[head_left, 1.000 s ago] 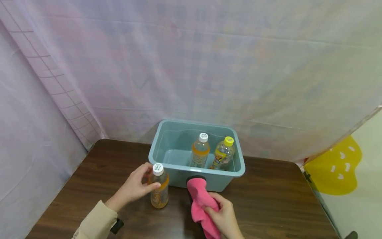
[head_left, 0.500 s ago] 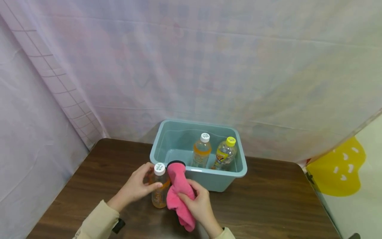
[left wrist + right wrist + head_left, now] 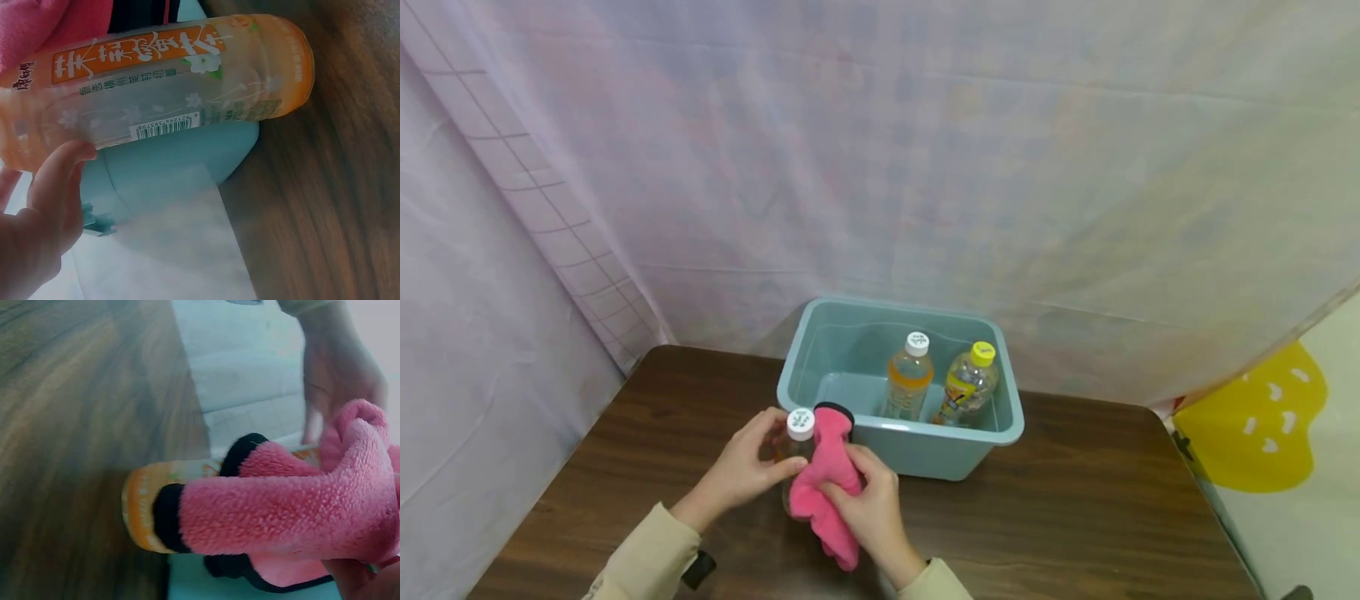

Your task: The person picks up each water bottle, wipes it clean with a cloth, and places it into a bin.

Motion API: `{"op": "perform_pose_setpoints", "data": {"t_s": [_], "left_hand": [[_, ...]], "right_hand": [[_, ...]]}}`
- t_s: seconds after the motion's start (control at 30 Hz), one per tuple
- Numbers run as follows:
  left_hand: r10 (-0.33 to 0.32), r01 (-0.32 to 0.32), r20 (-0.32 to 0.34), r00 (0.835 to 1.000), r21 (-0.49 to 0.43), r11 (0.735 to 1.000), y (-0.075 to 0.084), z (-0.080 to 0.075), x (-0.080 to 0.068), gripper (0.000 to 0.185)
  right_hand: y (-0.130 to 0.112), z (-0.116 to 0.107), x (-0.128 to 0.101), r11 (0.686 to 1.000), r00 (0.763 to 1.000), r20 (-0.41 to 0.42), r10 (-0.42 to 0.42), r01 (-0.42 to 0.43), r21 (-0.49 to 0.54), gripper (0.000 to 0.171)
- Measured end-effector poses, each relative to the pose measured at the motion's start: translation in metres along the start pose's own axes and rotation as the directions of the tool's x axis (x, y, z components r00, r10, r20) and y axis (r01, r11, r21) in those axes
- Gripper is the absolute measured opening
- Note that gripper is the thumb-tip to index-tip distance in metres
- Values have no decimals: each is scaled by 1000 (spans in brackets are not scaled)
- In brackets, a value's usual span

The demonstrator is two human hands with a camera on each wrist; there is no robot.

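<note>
**A:** What step is under way?

**B:** It looks like wiping a bottle. The left hand (image 3: 741, 471) curls its fingers round an orange tea bottle (image 3: 169, 81) standing upright on the brown wooden table (image 3: 1075, 517), just in front of a teal plastic bin (image 3: 1011, 421). The right hand (image 3: 868, 504) grips a pink cloth with black trim (image 3: 823, 479) and presses it against the bottle's side.

**A:** What does the next move call for?

**B:** Probably a firm hold on the bottle so it does not tip while the cloth rubs around it.

**A:** How does the bottle look?

**B:** Clear plastic, a white cap (image 3: 801, 423), an orange label with a barcode, amber drink inside. Two more bottles stand in the bin, one white-capped (image 3: 908, 379), one yellow-capped (image 3: 970, 385).
</note>
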State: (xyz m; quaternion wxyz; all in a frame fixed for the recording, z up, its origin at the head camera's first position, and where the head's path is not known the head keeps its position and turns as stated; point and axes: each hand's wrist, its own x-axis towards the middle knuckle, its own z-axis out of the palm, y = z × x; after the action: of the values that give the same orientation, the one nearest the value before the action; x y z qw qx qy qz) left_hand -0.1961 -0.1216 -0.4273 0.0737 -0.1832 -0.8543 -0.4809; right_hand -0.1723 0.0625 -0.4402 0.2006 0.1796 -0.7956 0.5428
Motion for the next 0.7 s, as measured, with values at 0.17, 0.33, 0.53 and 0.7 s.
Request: {"op": "perform_pose_setpoints", "data": {"t_s": [0.17, 0.33, 0.53, 0.7], "left_hand": [[-27, 27, 6, 1000, 20, 999, -1, 1, 1, 41], [-39, 39, 3, 999, 34, 999, -2, 1, 1, 42], [-7, 7, -6, 1000, 36, 999, -3, 1, 1, 43], [-21, 21, 1, 1000, 28, 999, -3, 1, 1, 43]], "right_hand": [[23, 13, -7, 998, 996, -69, -60, 59, -28, 38], [32, 18, -13, 999, 996, -73, -44, 43, -17, 32], [49, 23, -20, 997, 998, 22, 55, -54, -57, 27], [59, 21, -20, 993, 992, 104, 72, -61, -102, 23]]}}
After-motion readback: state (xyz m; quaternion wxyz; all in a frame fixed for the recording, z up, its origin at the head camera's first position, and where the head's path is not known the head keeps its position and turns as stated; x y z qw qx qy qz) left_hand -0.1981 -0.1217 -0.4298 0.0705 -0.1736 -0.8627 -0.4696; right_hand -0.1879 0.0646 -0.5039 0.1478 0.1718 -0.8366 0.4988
